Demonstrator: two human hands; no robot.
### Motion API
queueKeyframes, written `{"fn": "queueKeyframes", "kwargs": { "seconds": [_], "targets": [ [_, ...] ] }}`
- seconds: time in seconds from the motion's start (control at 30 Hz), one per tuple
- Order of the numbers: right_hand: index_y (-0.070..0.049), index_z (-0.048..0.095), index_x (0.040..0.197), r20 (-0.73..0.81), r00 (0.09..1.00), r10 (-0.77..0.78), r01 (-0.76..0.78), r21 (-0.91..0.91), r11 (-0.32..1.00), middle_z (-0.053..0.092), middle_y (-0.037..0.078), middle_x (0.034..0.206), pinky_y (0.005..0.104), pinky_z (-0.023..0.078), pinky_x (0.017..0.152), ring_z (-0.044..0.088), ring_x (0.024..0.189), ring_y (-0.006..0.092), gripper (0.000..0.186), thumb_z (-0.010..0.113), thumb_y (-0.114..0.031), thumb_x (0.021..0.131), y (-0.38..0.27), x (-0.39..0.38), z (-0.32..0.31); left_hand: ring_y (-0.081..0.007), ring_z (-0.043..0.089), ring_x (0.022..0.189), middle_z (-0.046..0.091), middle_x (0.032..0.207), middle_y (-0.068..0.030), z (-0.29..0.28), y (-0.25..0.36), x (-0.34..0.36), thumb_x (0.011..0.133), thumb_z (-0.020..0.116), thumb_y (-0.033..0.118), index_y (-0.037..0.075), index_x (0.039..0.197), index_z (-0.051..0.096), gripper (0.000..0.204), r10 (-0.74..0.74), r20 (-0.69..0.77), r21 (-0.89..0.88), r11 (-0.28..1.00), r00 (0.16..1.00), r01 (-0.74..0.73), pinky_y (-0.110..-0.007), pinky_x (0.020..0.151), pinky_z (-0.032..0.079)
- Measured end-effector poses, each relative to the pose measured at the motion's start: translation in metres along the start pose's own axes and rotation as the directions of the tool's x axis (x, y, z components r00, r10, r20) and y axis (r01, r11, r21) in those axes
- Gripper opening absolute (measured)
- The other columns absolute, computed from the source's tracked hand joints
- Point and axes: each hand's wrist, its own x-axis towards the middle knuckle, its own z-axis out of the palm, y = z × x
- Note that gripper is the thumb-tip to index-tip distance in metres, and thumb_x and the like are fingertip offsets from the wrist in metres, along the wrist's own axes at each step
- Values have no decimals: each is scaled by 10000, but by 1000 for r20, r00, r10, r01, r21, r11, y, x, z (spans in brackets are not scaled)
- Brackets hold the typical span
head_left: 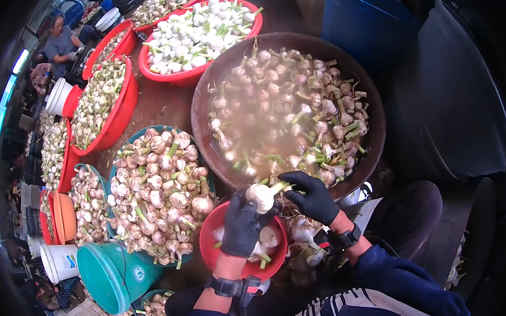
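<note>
In black gloves, my left hand [241, 229] grips a pale, peeled-looking garlic bulb [260, 197] with a short green stem. My right hand [308, 198] has its fingertips closed at that bulb's stem end, just to the right. Below them is a red bowl [206, 235] holding white bulbs, partly hidden by my left hand. Ahead sits a wide brown basin [204, 115] of murky water and many unpeeled bulbs. Left of my hands, a teal tub [113, 184] is heaped with dirty bulbs. More loose bulbs [309, 232] lie beneath my right hand.
Red tubs [149, 67] of garlic line the upper left. A teal bucket [101, 279] and a white bucket [56, 262] stand lower left. A blue barrel [363, 21] and a large dark container [451, 88] occupy the right. A seated person [58, 45] works at far left.
</note>
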Motion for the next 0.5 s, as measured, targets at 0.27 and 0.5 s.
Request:
{"fn": "queueKeyframes", "kwargs": {
  "seconds": [0.27,0.5],
  "targets": [
    [-45,663,820,-179,939,-295,212,-377,902,634,109,787,336,495,631,611,709,266,191,743,-111,660,-48,-16,21,-190,495,1069,468,1175,-113,9,-15,-14,759,568,-96,-13,1195,418,469,460,-25,776,569,887,-273,-330,922,450],
    [-124,599,667,-67,931,-358,241,-621,745,524,43,650,356,441,521,543,628,234,77,656,-151,622,-56,-33,16,-208,496,1049,495,1100,-106,9,-23,-19,702,603,-106,-17,1115,474,442,529,93,811,451,843,-373,-335,935,406]
  ]
}}
